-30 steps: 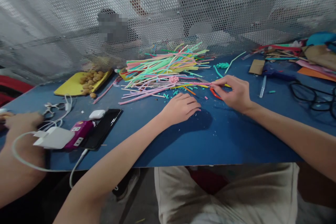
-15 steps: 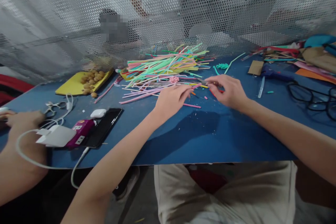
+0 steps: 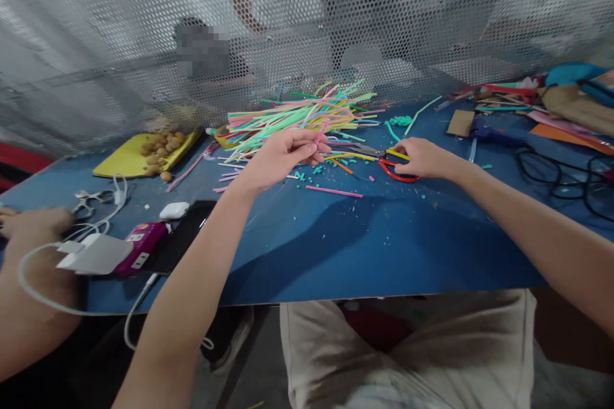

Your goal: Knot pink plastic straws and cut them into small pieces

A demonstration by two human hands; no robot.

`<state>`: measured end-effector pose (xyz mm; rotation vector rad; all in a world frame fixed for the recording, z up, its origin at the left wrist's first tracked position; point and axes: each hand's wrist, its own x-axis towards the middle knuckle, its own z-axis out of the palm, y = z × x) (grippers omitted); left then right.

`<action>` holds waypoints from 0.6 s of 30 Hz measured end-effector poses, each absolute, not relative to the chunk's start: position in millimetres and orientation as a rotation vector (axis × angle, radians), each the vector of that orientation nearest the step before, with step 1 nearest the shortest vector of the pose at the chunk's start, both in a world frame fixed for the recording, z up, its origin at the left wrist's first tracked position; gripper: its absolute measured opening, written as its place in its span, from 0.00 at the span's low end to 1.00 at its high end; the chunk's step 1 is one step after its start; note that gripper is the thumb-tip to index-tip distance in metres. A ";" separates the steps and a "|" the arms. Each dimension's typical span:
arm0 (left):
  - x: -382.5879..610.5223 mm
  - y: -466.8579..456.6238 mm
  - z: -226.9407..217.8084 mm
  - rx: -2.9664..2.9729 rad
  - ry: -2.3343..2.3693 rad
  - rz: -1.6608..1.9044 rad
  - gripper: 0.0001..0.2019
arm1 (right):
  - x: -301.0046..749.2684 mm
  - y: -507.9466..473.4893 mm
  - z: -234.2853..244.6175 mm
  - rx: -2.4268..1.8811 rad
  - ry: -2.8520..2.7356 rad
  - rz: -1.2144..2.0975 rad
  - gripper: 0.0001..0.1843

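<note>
My left hand (image 3: 286, 156) is raised a little over the front of a pile of pastel pipe cleaners (image 3: 292, 115). Its thumb and fingers pinch a short pink pipe cleaner (image 3: 324, 130), tip pointing up. To the right, my right hand (image 3: 422, 158) has its fingers at the handles of scissors (image 3: 400, 174), one loop red and one yellow. The blades lie pointing left, apart from the pink piece. Below them, a pink stem (image 3: 334, 192) lies on the blue table among teal snippets (image 3: 311, 172).
A yellow sheet (image 3: 118, 156) with small brown balls lies at left, near a phone (image 3: 185, 230), a purple power block (image 3: 142, 247) and cables. Another person's arm (image 3: 36, 281) rests at far left. Dark cables (image 3: 551, 172) lie right. A perforated metal screen (image 3: 297, 25) stands behind.
My left hand has moved left and turned, lifting the pink piece away from the scissors; the pink coiled bit behind it is now hidden. More of the scissors' handles shows at my right hand.
</note>
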<state>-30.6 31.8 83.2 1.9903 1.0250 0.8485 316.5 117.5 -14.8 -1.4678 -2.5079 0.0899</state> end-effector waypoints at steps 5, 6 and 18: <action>-28.1 30.2 78.1 1.909 1.062 0.954 0.17 | 317.2 116.3 -8.7 -1.533 -2.482 0.111 0.25; -26.1 28.2 78.2 1.909 1.072 0.966 0.16 | 317.3 116.2 -8.3 -1.547 -2.483 0.108 0.25; -12.1 25.7 70.0 2.014 1.080 1.115 0.16 | 312.9 104.3 4.2 -1.789 -2.424 0.037 0.19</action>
